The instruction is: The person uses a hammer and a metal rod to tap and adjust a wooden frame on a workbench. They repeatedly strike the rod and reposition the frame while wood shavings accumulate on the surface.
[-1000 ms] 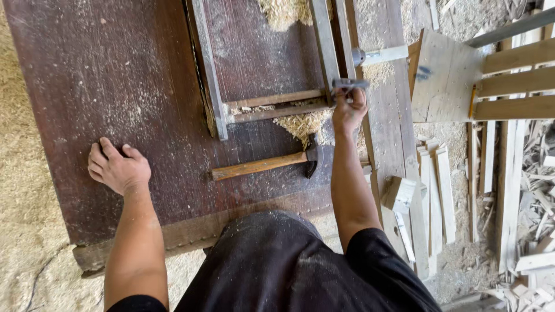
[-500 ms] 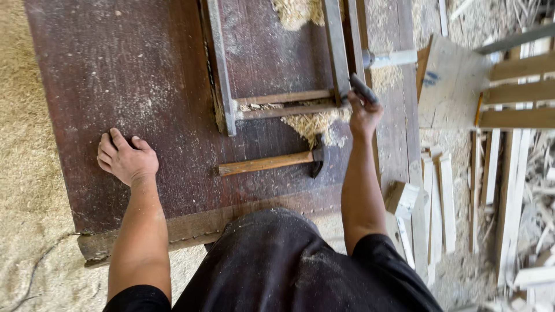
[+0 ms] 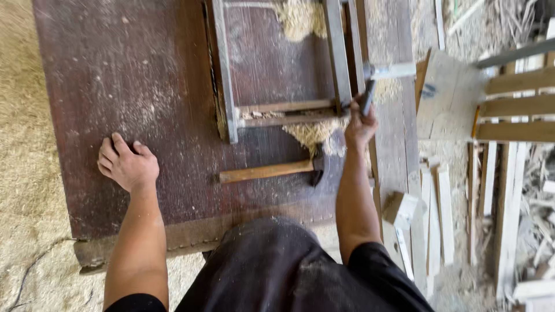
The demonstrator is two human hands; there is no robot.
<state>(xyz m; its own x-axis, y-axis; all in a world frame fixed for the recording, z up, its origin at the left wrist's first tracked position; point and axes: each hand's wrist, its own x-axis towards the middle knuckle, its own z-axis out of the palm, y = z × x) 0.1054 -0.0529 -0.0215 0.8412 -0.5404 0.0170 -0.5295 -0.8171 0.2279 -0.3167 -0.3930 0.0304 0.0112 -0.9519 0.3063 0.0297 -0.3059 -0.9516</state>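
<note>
Left hand (image 3: 128, 166) lies flat on the dark wooden surface (image 3: 115, 75), fingers loosely spread and pressing down — holding nothing. Right hand (image 3: 359, 124) is clenched around a dark tool handle (image 3: 367, 97) at the near right corner of the grey wooden frame (image 3: 338, 58). Hammer (image 3: 272, 170) rests between both hands — just nearer than the frame.

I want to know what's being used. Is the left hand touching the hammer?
Apart. The head view shows the left hand flat on the dark workbench, with bare board between it and the hammer.
</note>
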